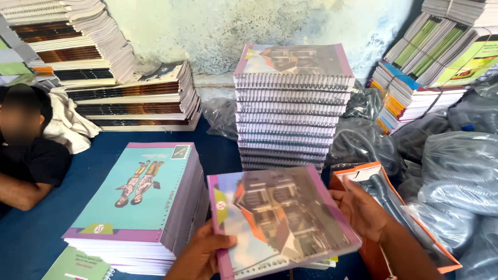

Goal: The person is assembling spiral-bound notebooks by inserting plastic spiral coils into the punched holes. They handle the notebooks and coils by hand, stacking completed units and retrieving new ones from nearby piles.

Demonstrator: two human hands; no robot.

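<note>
Spiral notebook [282, 218] with building cover is held tilted between both hands, low in centre of view. Left hand [199, 256] fingers are clenched on its lower left edge; right hand [363, 210] fingers are closed on right edge. Teal-cover stack [140, 207] is seen just left, tall spiral-bound stack [290, 109] behind.

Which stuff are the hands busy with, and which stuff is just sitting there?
Busy with:
- house-cover notebook, held by left hand and right hand

Just sitting:
- spiral notebook stack
- teal-cover stack
- plastic bags
- orange box
- another person's arm
</note>
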